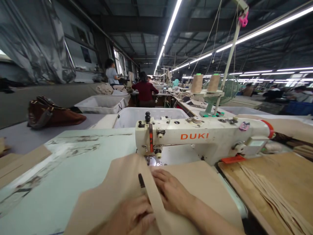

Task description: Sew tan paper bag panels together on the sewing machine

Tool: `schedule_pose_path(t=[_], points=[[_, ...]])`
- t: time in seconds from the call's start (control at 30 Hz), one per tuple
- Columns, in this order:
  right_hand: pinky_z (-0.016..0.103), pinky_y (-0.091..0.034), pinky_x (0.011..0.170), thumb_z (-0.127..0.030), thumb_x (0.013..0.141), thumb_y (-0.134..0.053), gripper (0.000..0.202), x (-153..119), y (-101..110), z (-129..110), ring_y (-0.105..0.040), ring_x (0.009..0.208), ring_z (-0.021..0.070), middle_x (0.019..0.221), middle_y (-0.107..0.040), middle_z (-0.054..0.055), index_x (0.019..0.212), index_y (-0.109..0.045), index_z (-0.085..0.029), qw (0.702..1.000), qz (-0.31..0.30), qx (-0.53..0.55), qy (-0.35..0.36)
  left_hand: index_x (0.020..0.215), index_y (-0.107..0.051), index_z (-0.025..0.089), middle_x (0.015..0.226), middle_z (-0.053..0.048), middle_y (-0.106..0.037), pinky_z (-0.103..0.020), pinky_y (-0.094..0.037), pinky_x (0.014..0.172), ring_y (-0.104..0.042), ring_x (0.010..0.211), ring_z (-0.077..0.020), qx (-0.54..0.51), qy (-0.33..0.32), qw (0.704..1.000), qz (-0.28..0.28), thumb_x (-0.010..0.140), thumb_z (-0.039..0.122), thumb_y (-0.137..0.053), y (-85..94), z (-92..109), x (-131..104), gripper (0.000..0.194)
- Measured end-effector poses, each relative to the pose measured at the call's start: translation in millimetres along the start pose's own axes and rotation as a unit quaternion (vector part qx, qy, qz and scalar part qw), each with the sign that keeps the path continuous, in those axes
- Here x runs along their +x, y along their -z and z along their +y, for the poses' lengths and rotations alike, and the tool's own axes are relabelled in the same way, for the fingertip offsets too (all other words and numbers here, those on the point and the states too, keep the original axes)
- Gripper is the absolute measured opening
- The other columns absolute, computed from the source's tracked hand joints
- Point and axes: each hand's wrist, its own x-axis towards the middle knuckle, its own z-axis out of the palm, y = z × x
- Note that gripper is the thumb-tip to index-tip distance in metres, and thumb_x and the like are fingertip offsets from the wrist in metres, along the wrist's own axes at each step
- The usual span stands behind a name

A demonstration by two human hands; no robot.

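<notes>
Beige, flat sheet panel (205, 179), narrow beige strip (154, 194) atop, before white DUKI sewing machine (168, 133); right fingers (162, 179) together; left fingers (141, 204) blurred; grips indeterminable; step, apparently aligning; next move calls for even feeding.

A narrow beige strip (154, 194) (slightly slanted) lies over broad beige material (205, 186).
</notes>
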Motion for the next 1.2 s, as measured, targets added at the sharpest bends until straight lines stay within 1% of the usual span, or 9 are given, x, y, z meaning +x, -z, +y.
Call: schedule_pose_path(t=[0.07, 0.13, 0.2, 0.27, 0.53, 0.73, 0.83, 1.0, 1.2], points=[[0.034, -0.026, 0.118, -0.025, 0.095, -0.053, 0.047, -0.5, -0.4, -0.4, -0.040, 0.132, 0.0223, 0.140, -0.051, 0.007, 0.141, -0.049, -0.015, 1.000, 0.005, -0.002, -0.003, 0.084, -0.068, 0.027, 0.087, -0.004, -0.069, -0.033, -0.058, 0.082, -0.067, 0.084, -0.0224, 0.036, 0.014, 0.999, 0.027, 0.099, 0.049, -0.044, 5.8, -14.2, 2.9, 0.035], [0.033, -0.026, 0.119, -0.028, 0.096, -0.052, 0.047, -0.7, -0.1, -1.6, -0.039, 0.133, 0.0221, 0.140, -0.050, 0.007, 0.141, -0.050, -0.013, 1.000, 0.009, -0.005, -0.012, 0.112, -0.065, 0.024, 0.112, -0.009, -0.066, -0.048, -0.048, 0.101, -0.062, 0.108, -0.0292, 0.129, 0.053, 0.982, 0.128, 0.098, 0.047, -0.046, 2.1, -37.7, -1.8, 0.033], [0.033, -0.027, 0.119, -0.032, 0.097, -0.053, 0.048, -0.8, 0.5, -2.9, -0.039, 0.133, 0.0222, 0.141, -0.050, 0.007, 0.141, -0.050, -0.013, 1.000, 0.009, -0.005, -0.020, 0.145, -0.042, 0.024, 0.145, -0.013, -0.045, -0.062, -0.033, 0.110, -0.041, 0.134, -0.0354, 0.194, 0.067, 0.961, 0.186, 0.099, 0.044, -0.044, -8.5, -62.0, -12.6, 0.051], [0.033, -0.027, 0.118, -0.034, 0.097, -0.054, 0.048, -1.0, 1.4, -4.2, -0.039, 0.134, 0.0222, 0.141, -0.050, 0.007, 0.140, -0.051, -0.013, 1.000, 0.006, -0.004, -0.024, 0.155, -0.020, 0.029, 0.158, -0.008, -0.023, -0.060, -0.032, 0.111, -0.025, 0.143, -0.0326, 0.190, 0.076, 0.966, 0.157, 0.101, 0.039, -0.040, -17.5, -78.6, -23.9, 0.058], [0.035, -0.025, 0.120, -0.030, 0.099, -0.051, 0.044, -0.9, 4.2, -6.9, -0.039, 0.135, 0.0220, 0.141, -0.050, 0.006, 0.140, -0.051, -0.014, 1.000, -0.006, 0.000, -0.010, 0.141, -0.045, 0.033, 0.157, -0.002, -0.027, -0.047, -0.034, 0.113, -0.034, 0.140, -0.0263, 0.137, -0.009, 0.990, 0.025, 0.102, 0.029, -0.040, 8.2, -71.0, -24.3, 0.039], [0.033, -0.023, 0.120, -0.024, 0.097, -0.053, 0.042, 1.1, 7.5, -6.9, -0.041, 0.133, 0.0205, 0.140, -0.051, 0.006, 0.138, -0.052, -0.016, 1.000, -0.009, 0.011, 0.002, 0.140, -0.048, 0.024, 0.149, -0.012, -0.040, -0.063, -0.021, 0.113, -0.034, 0.136, -0.0379, 0.190, 0.062, 0.975, 0.100, 0.082, 0.045, -0.071, 19.0, -92.4, -4.1, 0.066], [0.033, -0.023, 0.120, -0.020, 0.095, -0.053, 0.044, 1.4, 9.4, -8.5, -0.042, 0.131, 0.0191, 0.139, -0.052, 0.006, 0.139, -0.051, -0.018, 1.000, -0.004, 0.019, 0.009, 0.127, -0.060, 0.025, 0.128, -0.010, -0.058, -0.056, -0.039, 0.102, -0.049, 0.121, -0.0354, 0.172, 0.081, 0.977, 0.096, 0.080, 0.042, -0.070, 27.5, -98.2, 12.6, 0.052], [0.035, -0.026, 0.118, -0.022, 0.095, -0.052, 0.043, 0.7, 9.2, -8.1, -0.042, 0.132, 0.0209, 0.139, -0.052, 0.008, 0.137, -0.052, -0.017, 1.000, -0.003, 0.001, -0.001, 0.091, -0.069, 0.026, 0.093, -0.004, -0.066, -0.045, -0.045, 0.088, -0.058, 0.096, -0.0288, 0.145, 0.071, 0.983, 0.088, 0.086, 0.036, -0.058, 34.4, -81.4, 24.7, 0.016], [0.036, -0.027, 0.118, -0.022, 0.094, -0.052, 0.042, 0.5, 5.7, -3.6, -0.041, 0.131, 0.0223, 0.137, -0.053, 0.008, 0.135, -0.053, -0.015, 1.000, -0.002, 0.009, 0.006, 0.090, -0.065, 0.023, 0.094, -0.003, -0.063, -0.034, -0.050, 0.082, -0.059, 0.092, -0.0235, 0.107, 0.033, 0.988, 0.102, 0.095, 0.039, -0.047, 39.4, -65.2, 44.3, 0.025]])
